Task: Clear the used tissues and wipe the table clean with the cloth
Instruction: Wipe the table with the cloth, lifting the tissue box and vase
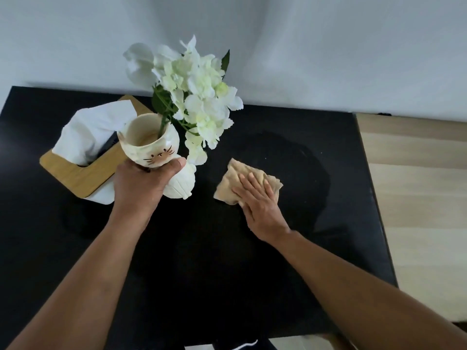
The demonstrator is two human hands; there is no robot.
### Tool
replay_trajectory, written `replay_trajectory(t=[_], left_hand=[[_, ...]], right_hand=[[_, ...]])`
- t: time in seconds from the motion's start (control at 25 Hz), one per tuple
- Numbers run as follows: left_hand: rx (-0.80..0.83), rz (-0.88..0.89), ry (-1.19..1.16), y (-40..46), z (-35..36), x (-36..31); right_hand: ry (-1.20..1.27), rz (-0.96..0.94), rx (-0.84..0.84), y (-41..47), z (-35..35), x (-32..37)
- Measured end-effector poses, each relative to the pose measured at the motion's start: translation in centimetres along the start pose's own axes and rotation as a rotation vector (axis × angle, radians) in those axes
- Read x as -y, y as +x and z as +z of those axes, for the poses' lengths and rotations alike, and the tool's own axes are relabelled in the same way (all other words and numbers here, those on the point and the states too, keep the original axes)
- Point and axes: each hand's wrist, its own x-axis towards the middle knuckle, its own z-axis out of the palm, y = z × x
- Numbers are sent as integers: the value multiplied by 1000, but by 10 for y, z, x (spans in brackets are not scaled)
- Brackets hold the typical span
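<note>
A crumpled tan cloth [236, 180] lies on the black table [328, 223], right of centre. My right hand [257, 200] presses flat on the cloth, fingers spread over it. A damp, darker arc on the tabletop curves behind and to the right of the cloth. My left hand [141, 185] grips a cream cat-face vase [149, 142] with white flowers [199, 89], held tilted above the table. No loose used tissues show on the tabletop.
A wooden-topped tissue box [73, 170] with a white tissue [91, 132] sticking out stands at the back left, just behind the vase. A white wall runs behind the table. Light wooden floor [419, 198] lies past the table's right edge.
</note>
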Motion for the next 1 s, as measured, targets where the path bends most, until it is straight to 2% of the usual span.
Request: replay_trajectory(t=[0.16, 0.28, 0.32, 0.4, 0.48, 0.52, 0.64, 0.76, 0.84, 0.92, 1.0], left_hand=[[-1, 18, -29, 0, -7, -5], [-12, 1, -43, 0, -10, -3], [-17, -10, -40, 0, -11, -2], [-19, -22, -15, -2, -9, -1], [-16, -22, 24, -3, -8, 0], [-13, -22, 35, -4, -7, 1], [-5, -25, 35, -3, -3, 1], [2, -17, 29, -2, 2, -2], [11, -15, 30, -3, 5, -5], [28, -6, 42, -3, 5, -8], [24, -1, 59, -3, 3, -8]], right_hand=[[292, 214, -107, -4, -50, -5], [256, 286, -279, 36, -96, -9], [223, 292, -246, 50, -105, -10], [143, 383, -58, 79, -100, -10], [12, 486, 111, 101, -70, -2], [-73, 502, 130, 108, -51, 3], [-188, 391, 95, 106, -15, 15], [-209, 29, 139, 56, -2, 18], [-155, -123, 172, 11, 0, 10], [-133, -142, 176, -20, -4, -8], [-142, -8, 139, -14, -10, -19]])
